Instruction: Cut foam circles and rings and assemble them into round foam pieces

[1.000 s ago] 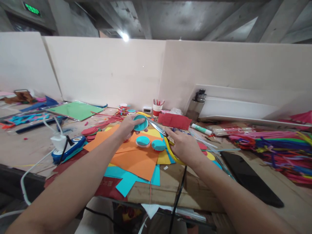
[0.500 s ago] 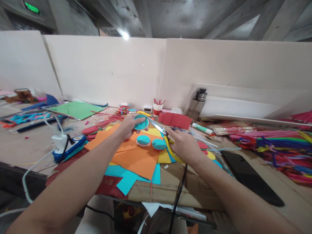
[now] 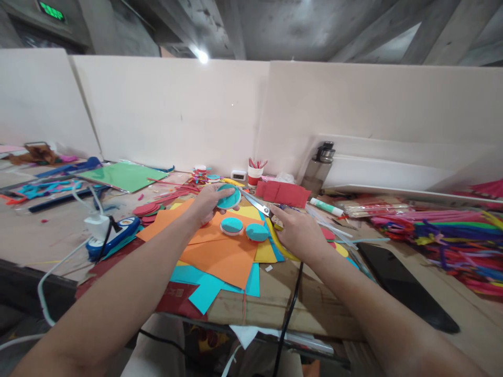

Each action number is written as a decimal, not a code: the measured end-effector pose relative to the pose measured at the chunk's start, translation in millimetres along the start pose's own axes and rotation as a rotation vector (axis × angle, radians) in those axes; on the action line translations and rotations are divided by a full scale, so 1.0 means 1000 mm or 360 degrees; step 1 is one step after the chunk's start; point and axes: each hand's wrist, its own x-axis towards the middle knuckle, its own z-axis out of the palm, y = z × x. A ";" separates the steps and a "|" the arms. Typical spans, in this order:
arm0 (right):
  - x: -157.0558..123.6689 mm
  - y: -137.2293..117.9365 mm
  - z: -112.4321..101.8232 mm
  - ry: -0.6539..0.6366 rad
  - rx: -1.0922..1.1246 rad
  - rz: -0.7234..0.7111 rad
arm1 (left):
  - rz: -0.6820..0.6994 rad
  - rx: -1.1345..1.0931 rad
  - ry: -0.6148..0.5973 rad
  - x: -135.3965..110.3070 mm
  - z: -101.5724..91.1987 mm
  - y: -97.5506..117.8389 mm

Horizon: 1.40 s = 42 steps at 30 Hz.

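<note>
My left hand is closed on a round turquoise disc with a pale rim, thumb on its face. In my right hand is a pair of scissors with yellow handles. Their blades point left, with the tips close to the disc's right edge; whether they touch it I cannot tell. Below, two more turquoise-topped discs, one with a white rim and one with a reddish rim, lie on orange paper sheets. Turquoise paper shows beneath the sheets.
A blue power strip with a white plug sits at left, near red paper circles. At right lie a black phone, a glue stick and colourful pipe cleaners. A bottle and a paper cup stand behind.
Almost nothing differs. Both hands keep their holds on the disc and the scissors, and the whole view has shifted very slightly.
</note>
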 end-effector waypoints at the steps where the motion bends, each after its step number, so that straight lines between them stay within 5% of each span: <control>1: 0.000 0.000 0.000 0.0009 0.0034 0.0004 | 0.0005 0.0006 0.0001 0.000 0.000 0.000; 24: 0.002 0.003 -0.007 -0.0093 0.0039 0.0051 | 0.0015 0.0154 -0.0029 -0.001 0.001 -0.002; 37: -0.004 0.003 0.006 -0.0214 0.0135 0.0225 | -0.0118 0.0123 -0.0106 0.006 0.000 -0.018; 42: -0.003 0.005 0.005 -0.0268 0.0147 0.0292 | -0.0203 0.0209 0.0197 0.011 -0.006 -0.018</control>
